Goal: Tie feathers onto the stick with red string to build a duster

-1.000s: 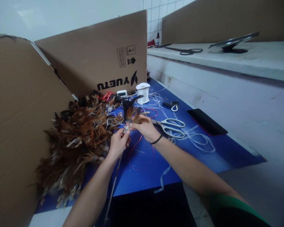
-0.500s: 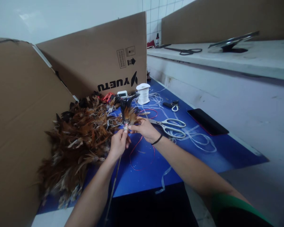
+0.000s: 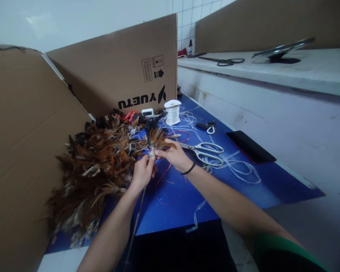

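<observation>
A small bunch of brown and black feathers (image 3: pixel 156 136) points upward between my hands, with red thread wound near its pale base. My left hand (image 3: pixel 142 170) pinches the bottom of the bunch, and a thin dark stick (image 3: pixel 138 217) runs down from beneath that hand. Closed against the bunch's right side are the fingers of my right hand (image 3: pixel 174 154); feathers partly cover its fingertips. Red thread (image 3: pixel 158 189) loops over the blue table (image 3: pixel 184 211) below. Just right of my right hand lie silver-handled scissors (image 3: pixel 206 151).
A large heap of brown feathers (image 3: pixel 102 158) lies left, beside cardboard panels (image 3: pixel 107 68). Behind my hands stand a white spool (image 3: pixel 172 112) and a small white device (image 3: pixel 147 112). Black snips (image 3: pixel 206 125), a dark phone (image 3: pixel 251 146) and clear ribbon (image 3: pixel 240 166) lie to the right.
Both hands keep hold of the feather bunch, almost in place. The whole view has shifted slightly.
</observation>
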{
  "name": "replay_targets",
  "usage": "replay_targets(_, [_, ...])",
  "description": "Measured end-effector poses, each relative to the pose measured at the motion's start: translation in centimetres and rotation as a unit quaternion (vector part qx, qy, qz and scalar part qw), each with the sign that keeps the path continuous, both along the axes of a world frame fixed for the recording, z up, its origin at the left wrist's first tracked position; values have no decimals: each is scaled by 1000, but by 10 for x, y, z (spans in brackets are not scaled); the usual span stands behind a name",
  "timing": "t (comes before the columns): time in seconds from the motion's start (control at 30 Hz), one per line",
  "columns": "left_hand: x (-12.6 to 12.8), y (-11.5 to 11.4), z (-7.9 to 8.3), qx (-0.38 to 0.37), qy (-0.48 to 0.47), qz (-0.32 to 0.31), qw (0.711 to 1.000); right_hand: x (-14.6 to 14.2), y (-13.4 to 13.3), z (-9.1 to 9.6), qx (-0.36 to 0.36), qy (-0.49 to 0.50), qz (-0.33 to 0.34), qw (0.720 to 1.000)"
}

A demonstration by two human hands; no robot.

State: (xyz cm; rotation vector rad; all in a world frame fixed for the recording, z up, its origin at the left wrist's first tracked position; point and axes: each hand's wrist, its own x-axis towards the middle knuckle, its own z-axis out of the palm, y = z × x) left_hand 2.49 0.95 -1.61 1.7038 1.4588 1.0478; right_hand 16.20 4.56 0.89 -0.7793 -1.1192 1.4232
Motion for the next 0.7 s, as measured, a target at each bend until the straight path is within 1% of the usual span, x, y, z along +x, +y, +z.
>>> replay_targets(0.23, [2,-2,4,10,42,-1,999,0,1,-6,21,-17,11,1000])
replay_targets(0.37, [5,-4,6,5,41,0,999,1,1,-9,30,-30,2,999])
replay_targets(0.57, [6,-5,9,17,88,-3,996,3,1,-8,37,-39,2,999])
replay_targets(0.7, [4,-5,8,16,87,-4,996,3,-1,-6,27,-43,9,999])
